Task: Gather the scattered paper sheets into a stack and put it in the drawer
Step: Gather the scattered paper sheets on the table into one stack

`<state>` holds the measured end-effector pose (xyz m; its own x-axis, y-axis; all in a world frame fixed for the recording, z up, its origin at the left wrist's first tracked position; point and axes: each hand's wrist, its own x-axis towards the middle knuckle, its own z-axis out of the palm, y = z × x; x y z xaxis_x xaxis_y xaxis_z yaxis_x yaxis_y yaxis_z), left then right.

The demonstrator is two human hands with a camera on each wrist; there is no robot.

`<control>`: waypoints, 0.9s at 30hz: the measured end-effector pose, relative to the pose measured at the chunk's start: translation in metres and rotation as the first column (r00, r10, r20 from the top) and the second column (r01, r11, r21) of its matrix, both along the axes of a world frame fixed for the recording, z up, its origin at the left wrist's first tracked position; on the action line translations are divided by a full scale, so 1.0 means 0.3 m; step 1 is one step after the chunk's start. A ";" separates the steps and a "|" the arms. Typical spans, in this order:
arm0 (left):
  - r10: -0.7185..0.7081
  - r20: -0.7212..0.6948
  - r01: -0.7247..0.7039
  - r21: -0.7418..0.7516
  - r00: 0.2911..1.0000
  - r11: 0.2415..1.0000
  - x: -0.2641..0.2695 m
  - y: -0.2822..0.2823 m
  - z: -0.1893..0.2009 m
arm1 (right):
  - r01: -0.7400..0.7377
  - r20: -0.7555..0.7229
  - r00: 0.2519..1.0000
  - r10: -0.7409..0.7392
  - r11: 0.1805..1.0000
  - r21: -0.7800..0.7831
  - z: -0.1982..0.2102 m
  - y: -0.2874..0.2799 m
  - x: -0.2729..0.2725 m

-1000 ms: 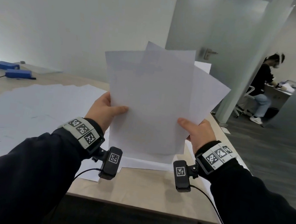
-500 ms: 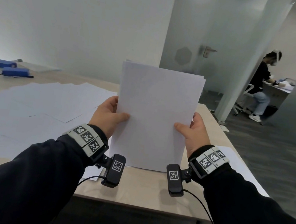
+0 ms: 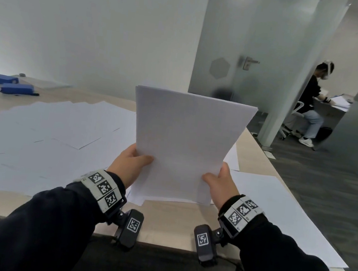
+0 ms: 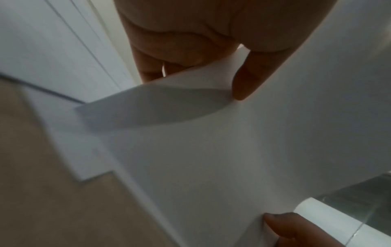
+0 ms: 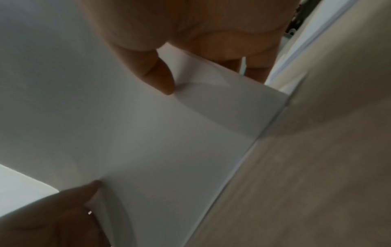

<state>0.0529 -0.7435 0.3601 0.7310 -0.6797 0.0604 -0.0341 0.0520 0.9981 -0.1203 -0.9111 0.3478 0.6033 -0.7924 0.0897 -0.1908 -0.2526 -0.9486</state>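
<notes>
I hold a stack of white paper sheets (image 3: 185, 145) upright over the near edge of the wooden table (image 3: 175, 225), its bottom edge at or just above the tabletop. My left hand (image 3: 130, 165) grips the stack's left side and my right hand (image 3: 219, 181) grips its right side, thumbs on the near face. The left wrist view shows the left thumb (image 4: 245, 80) pressed on the stack (image 4: 211, 150). In the right wrist view the right thumb (image 5: 160, 78) presses the stack (image 5: 148, 133). Many loose sheets (image 3: 48, 136) lie spread over the table to the left. No drawer is in view.
One single sheet (image 3: 277, 212) lies at the table's right edge. Two blue boxes (image 3: 9, 83) with cables sit at the far left. A glass door (image 3: 230, 51) stands behind the table. A seated person (image 3: 312, 102) works at a desk in the room to the right.
A second ago the sheets were fanned out and crooked in my hands. They have since been squared into one even stack and lowered toward the table.
</notes>
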 end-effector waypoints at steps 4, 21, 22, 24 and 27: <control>-0.007 -0.012 0.009 0.163 1.000 0.987 -0.008 -0.006 -0.038 | 0.021 -0.188 0.982 -0.022 1.000 -0.006 -0.009 -0.005 -0.024; -0.405 0.007 0.371 0.388 0.914 0.844 -0.450 -0.310 -0.043 | 0.374 -0.148 0.910 -0.388 0.921 -0.112 0.031 -0.203 -0.574; -0.442 0.000 0.406 0.395 0.897 0.824 -0.480 -0.332 -0.048 | 0.386 -0.165 0.899 -0.405 0.913 -0.135 0.030 -0.219 -0.614; -0.504 -0.023 0.470 0.401 0.863 0.786 -0.535 -0.377 -0.061 | 0.415 -0.210 0.872 -0.443 0.895 -0.164 0.024 -0.249 -0.681; -0.552 -0.064 0.527 0.408 0.831 0.746 -0.599 -0.439 -0.079 | 0.417 -0.311 0.832 -0.459 0.888 -0.195 0.007 -0.299 -0.754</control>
<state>-0.1268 -0.8753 0.3364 0.2385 -0.9332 -0.2687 -0.1782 -0.3140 0.9325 -0.3463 -1.0007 0.3499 0.2040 -0.9777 0.0502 -0.6106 -0.1671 -0.7741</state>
